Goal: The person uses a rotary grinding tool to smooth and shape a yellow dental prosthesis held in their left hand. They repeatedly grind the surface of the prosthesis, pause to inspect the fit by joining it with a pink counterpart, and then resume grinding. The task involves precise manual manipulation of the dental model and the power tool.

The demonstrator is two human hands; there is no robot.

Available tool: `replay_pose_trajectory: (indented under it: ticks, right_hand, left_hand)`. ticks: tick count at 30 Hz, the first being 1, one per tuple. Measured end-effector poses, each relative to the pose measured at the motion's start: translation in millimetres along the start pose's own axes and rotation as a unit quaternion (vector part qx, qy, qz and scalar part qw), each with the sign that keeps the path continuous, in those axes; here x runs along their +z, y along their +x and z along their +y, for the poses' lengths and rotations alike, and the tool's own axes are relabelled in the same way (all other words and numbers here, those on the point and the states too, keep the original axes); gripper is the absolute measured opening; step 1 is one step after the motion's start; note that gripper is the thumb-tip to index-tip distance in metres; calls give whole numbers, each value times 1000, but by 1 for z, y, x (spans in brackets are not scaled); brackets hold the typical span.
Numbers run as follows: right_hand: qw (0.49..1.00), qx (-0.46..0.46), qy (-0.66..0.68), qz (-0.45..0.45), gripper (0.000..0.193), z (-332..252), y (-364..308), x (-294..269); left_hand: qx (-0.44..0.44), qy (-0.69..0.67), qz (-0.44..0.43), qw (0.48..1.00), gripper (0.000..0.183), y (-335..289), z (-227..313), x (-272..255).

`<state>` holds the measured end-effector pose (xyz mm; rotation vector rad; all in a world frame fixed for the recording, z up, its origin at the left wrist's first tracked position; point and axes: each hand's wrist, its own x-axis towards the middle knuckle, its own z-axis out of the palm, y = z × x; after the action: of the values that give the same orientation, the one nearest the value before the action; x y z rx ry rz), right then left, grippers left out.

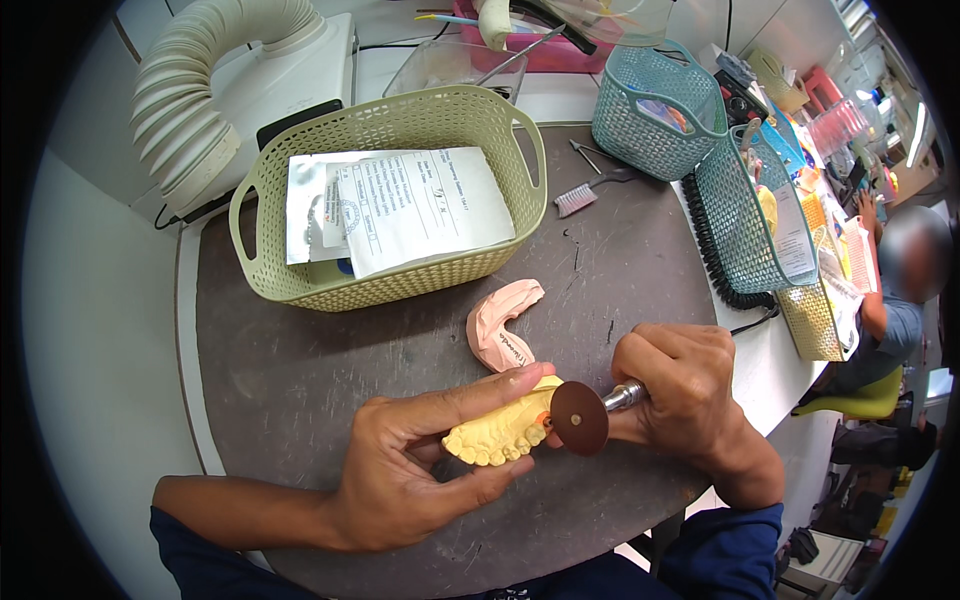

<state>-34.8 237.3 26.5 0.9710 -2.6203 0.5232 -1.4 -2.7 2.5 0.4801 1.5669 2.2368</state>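
Note:
My left hand (400, 455) grips a yellow plaster dental model (497, 432), its row of teeth turned toward me. An orange-red patch shows on the model near its right end. My right hand (680, 395) is closed round a silver rotary handpiece (625, 395). A brown cutting disc (580, 418) is fitted on its tip and stands against or very near the model's right end; I cannot tell whether they touch. Just beyond my left fingers lies a pink plaster arch (500, 325) with handwriting on its side.
Behind the pink arch stands a green basket (390, 105) holding papers and a silver pouch. A brush (590, 195) lies near a blue basket (650, 110); another blue basket (745, 215) stands at the right edge. A white ribbed hose (185, 115) curves at far left. A person (895, 310) sits at right.

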Motion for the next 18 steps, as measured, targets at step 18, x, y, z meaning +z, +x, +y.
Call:
replay_pose_trajectory:
  ticks: [18]
  right_hand:
    - [1000,-4,-3,-5,58,2,-1,-1]
  left_hand:
    - [-10,5,-29,1000,61,0,2,-3]
